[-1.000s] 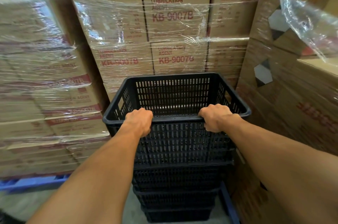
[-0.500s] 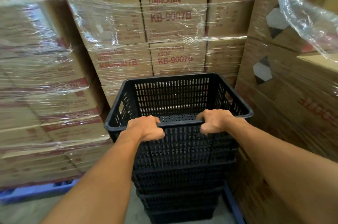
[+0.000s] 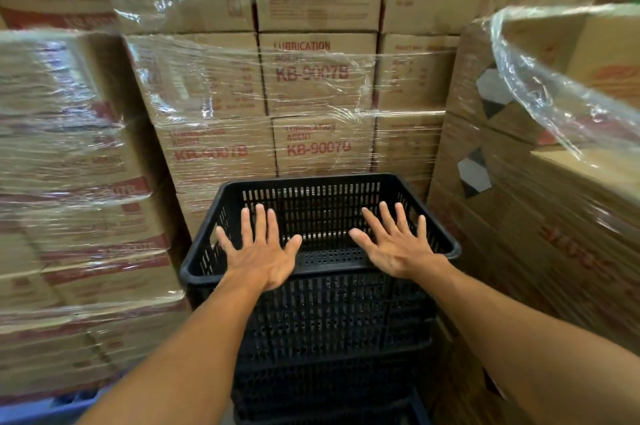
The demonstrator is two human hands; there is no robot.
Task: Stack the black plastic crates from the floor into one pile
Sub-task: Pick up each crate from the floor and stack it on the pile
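Note:
A pile of nested black plastic crates (image 3: pixel 332 338) stands in front of me in a narrow gap. Its top crate (image 3: pixel 311 183) is empty, with slotted walls and a perforated floor. My left hand (image 3: pixel 261 251) hovers over the near rim on the left, fingers spread, holding nothing. My right hand (image 3: pixel 394 244) hovers over the near rim on the right, also spread and empty. Both palms face down, just above the crate. The lower crates show only their front walls.
Shrink-wrapped cardboard boxes (image 3: pixel 311 78) marked KB-9007B rise behind the pile. More wrapped boxes (image 3: pixel 76 216) stand close on the left and cardboard boxes (image 3: pixel 540 216) on the right. A blue pallet (image 3: pixel 52 409) edge shows at the lower left.
Both hands have let go of the top crate's near rim and opened flat above it. The view has tilted up a little.

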